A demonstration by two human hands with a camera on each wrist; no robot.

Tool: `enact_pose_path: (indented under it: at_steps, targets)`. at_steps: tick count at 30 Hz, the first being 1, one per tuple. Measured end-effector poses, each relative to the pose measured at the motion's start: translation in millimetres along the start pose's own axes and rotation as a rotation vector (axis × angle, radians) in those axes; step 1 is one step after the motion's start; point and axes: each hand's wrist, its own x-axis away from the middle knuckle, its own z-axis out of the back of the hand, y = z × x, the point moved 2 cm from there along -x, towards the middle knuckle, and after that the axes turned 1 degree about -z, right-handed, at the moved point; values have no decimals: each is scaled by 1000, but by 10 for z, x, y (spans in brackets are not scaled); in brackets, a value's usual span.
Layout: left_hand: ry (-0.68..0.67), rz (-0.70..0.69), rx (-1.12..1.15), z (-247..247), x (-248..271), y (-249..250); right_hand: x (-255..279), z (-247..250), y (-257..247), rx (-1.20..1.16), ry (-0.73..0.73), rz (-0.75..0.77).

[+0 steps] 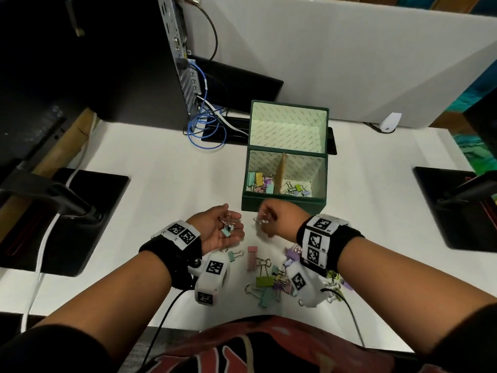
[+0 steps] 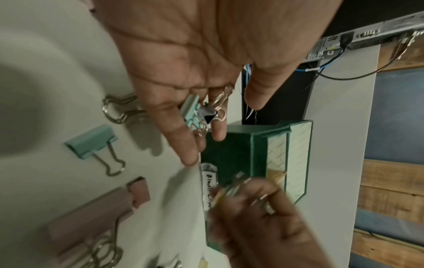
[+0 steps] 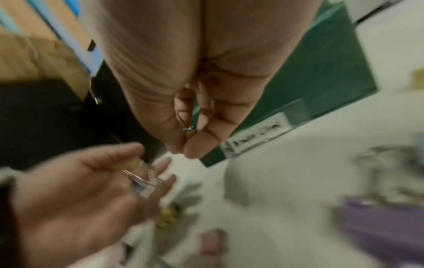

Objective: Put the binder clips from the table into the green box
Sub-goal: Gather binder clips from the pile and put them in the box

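Note:
The green box [image 1: 285, 201] stands open at mid-table, lid up, with pastel binder clips in both compartments beside a cardboard divider [image 1: 281, 170]. My left hand [image 1: 231, 224] lies palm up just left of the box front, fingers relaxed, with small binder clips [image 1: 227, 228] [image 2: 195, 114] lying loose on it. My right hand [image 1: 265, 220] [image 3: 183, 150] hovers next to it and pinches a small binder clip [image 3: 190, 131] between thumb and finger. A pile of clips [image 1: 269, 278] lies on the table under my wrists, partly hidden by the right wrist camera.
A computer tower [image 1: 174, 63] with blue cables [image 1: 204, 130] stands at the back left. Black monitor bases [image 1: 80, 219] [image 1: 457, 208] flank the work area. A white partition [image 1: 349, 63] closes off the back. The table's front edge [image 1: 242, 319] is close to my body.

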Motion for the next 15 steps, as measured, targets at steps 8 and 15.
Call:
enact_pose_path:
  at_steps: [8,15]
  targets:
    - [-17,-15,158,21,22,18,25,-46,-191,-4,31,203]
    - [98,-192,268,466,178,245,51,-281,-74,436,-284,63]
